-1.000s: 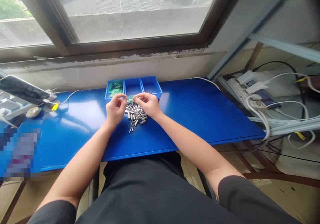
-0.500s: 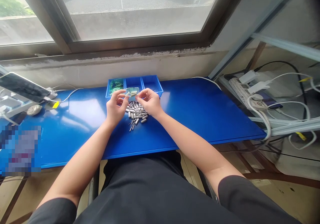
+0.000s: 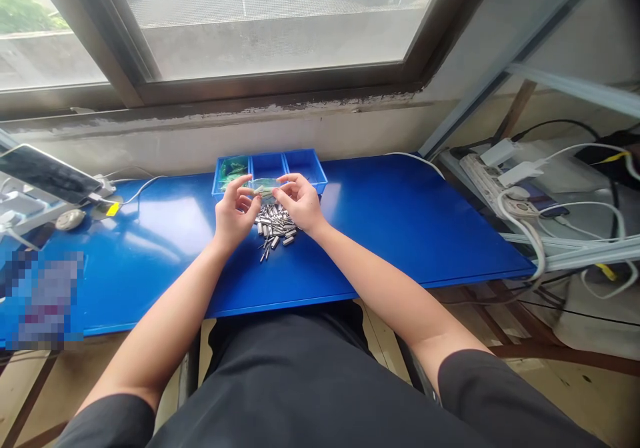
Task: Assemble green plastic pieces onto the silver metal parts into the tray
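Note:
Between both hands is a small clear greenish plastic bag [image 3: 265, 185], stretched sideways. My left hand [image 3: 236, 212] pinches its left end between thumb and fingers, and my right hand [image 3: 301, 204] grips the right end the same way. Just under the bag lies a loose pile of small metal pins and cylinders [image 3: 274, 227] on the blue table [image 3: 380, 235]. Behind the hands stands a blue three-compartment bin [image 3: 324, 185]. Its left compartment contains crumpled green plastic bags [image 3: 233, 169]. My hands partly hide the bin's front and the pile's back edge.
At the left are a phone [image 3: 47, 173] propped at a slant, white cables and a round pale object [image 3: 70, 219]. To the right, a power strip [image 3: 495, 185] with plugs and cables sits beside a metal frame [image 3: 465, 111]. A window [image 3: 275, 41] rises behind the table.
The bag has tilted and dropped slightly between my fingers, and its top edge looks more spread. Both hands stay almost in place, with the view shifted a little.

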Tool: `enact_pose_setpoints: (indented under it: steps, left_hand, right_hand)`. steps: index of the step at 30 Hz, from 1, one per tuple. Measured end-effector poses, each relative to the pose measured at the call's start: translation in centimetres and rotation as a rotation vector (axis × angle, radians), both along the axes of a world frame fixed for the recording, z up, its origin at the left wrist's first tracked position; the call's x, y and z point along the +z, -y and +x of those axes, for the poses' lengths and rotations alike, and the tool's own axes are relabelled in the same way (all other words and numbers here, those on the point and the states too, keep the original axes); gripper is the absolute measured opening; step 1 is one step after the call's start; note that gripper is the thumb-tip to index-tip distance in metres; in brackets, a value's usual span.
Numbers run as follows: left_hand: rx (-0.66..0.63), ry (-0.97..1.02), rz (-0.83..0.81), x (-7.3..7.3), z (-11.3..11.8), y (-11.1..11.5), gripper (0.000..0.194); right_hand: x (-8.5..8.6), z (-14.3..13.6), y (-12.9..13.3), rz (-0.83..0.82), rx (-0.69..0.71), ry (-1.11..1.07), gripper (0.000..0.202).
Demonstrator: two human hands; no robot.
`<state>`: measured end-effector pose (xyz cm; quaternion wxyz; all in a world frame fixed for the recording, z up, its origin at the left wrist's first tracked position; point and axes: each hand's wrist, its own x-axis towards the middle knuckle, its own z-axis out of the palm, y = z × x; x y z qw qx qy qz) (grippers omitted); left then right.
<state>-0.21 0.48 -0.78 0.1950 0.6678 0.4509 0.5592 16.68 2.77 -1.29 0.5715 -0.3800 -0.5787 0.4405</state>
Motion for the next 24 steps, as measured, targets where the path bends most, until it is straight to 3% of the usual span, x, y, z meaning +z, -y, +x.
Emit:
enact_pose_setpoints:
  steps: [5, 12, 15, 20, 24]
  left_hand:
    - [-0.013, 0.001, -0.041, 0.05, -0.02, 0.09, 0.044]
    - [0.124, -0.107, 0.059, 0.54, -0.07, 0.01, 0.014]
    - [0.177, -0.105, 0.096, 0.67, -0.04, 0.03, 0.013]
    - [0.174, -0.064, 0.018, 0.70, 0.12, 0.22, 0.014]
    - [0.278, -0.042, 0.031, 0.80, -0.32, -0.07, 0.016]
  right_hand:
    - [-0.24, 0.07, -0.01, 0.053, 0.001, 0.069, 0.025]
    - [0.12, 0.06, 0.21, 0.102, -0.050, 0.129, 0.022]
    - [0.09, 0.09, 0.21, 0.085, -0.056, 0.123, 0.023]
    - [-0.16, 0.19, 0.08, 0.042, 0.001, 0.131, 0.025]
    - [-0.23, 0.41, 0.02, 0.081, 0.030, 0.308, 0.018]
